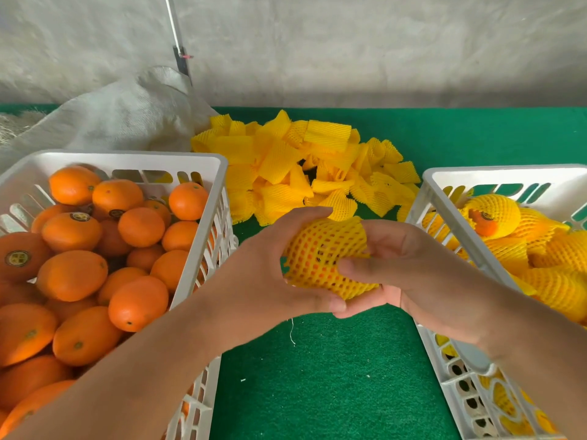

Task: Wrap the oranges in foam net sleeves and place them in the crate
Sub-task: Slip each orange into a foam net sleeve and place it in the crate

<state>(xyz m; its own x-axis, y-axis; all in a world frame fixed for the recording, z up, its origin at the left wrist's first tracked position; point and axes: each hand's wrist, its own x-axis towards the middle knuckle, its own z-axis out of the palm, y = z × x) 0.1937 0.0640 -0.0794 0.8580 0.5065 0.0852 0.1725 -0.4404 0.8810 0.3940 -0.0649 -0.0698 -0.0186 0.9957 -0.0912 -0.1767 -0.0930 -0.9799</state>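
Right now both hands meet over the green surface (333,376), cupped round a single orange in its yellow foam net sleeve (327,255). The left hand (270,268) curls over the sleeve's left side, thumb beneath and fingers arched over the top; the right hand (406,268) grips it from the right, thumb laid across the front of the netting, and orange peel shows through the stretched mesh between them. Just left of the left hand stands a white crate (203,217) heaped with bare oranges (73,274), some bearing round stickers. Just right of the right hand stands a second white crate (444,179) holding wrapped oranges (546,255) in the same yellow netting. Beyond the hands lies a loose pile of flat foam net sleeves (295,166) on the surface. Farther off, beyond the left hand, a pale burlap sack (127,115) slumps against the grey wall (381,42).
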